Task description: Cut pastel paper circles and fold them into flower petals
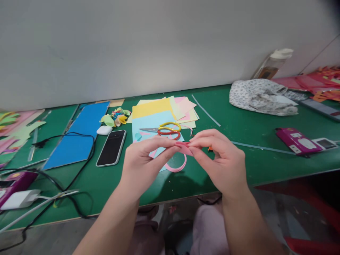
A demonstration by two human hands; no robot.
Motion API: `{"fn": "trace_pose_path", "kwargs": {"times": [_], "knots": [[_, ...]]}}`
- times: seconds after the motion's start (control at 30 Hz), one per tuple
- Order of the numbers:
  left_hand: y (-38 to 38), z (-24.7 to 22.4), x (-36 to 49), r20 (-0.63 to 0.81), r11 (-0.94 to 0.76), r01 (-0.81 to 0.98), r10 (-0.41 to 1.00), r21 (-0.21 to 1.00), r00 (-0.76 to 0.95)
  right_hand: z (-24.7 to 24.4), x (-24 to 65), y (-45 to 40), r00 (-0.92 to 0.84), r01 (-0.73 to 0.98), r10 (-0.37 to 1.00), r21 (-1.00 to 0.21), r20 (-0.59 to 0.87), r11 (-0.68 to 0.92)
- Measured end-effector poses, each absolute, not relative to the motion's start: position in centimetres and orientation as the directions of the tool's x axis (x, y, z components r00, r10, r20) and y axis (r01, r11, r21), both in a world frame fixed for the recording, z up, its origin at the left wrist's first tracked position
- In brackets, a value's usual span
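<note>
A small piece of folded pink paper (pixel 185 147) is pinched between both hands above the green table. My left hand (pixel 148 159) grips its left end with thumb and fingertips. At its right end, my right hand (pixel 223 159) pinches it the same way. Just behind the hands lie scissors (pixel 170 129) with yellow and red handles, resting on light blue paper (pixel 151 122). Below the pinched paper, a curled pink paper strip (pixel 176 170) shows on the table. The fingers partly cover the folded paper.
Coloured sheets (pixel 151 109) lie stacked behind the scissors. Left of them are paper flowers (pixel 115 118), a white case (pixel 104 130), a phone (pixel 111 148), a blue board (pixel 79 134) and black cables (pixel 91 152). A patterned cloth (pixel 255 97), purple box (pixel 296 141) and bottle (pixel 273 65) stand right.
</note>
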State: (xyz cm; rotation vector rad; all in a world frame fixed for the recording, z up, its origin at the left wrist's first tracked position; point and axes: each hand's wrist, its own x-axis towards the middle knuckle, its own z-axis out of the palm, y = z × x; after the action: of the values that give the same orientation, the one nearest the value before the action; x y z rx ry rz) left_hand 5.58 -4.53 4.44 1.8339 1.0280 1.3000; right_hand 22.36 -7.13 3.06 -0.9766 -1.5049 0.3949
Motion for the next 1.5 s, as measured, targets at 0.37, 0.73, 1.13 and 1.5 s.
{"fn": "trace_pose_path", "kwargs": {"times": [0.37,0.73,1.13,1.5], "knots": [[-4.4,4.0,5.6,0.388,-0.402,0.270,0.916,0.875,0.104,2.8,22.1,-6.9,0.117,0.086,0.874,-0.881,0.473,0.465],[-4.1,3.6,6.4,0.284,-0.289,0.051,0.955,0.956,0.087,2.8,21.6,-7.2,0.126,0.320,0.831,-0.815,0.542,0.483],[-4.4,3.9,7.0,0.319,-0.318,0.051,0.947,0.947,-0.022,2.7,21.7,-7.1,0.168,0.308,0.822,-0.821,0.544,0.481],[-5.0,3.7,7.3,0.362,-0.355,0.247,0.932,0.901,0.019,2.6,21.1,-7.1,0.166,0.269,0.848,-0.850,0.503,0.452]]}}
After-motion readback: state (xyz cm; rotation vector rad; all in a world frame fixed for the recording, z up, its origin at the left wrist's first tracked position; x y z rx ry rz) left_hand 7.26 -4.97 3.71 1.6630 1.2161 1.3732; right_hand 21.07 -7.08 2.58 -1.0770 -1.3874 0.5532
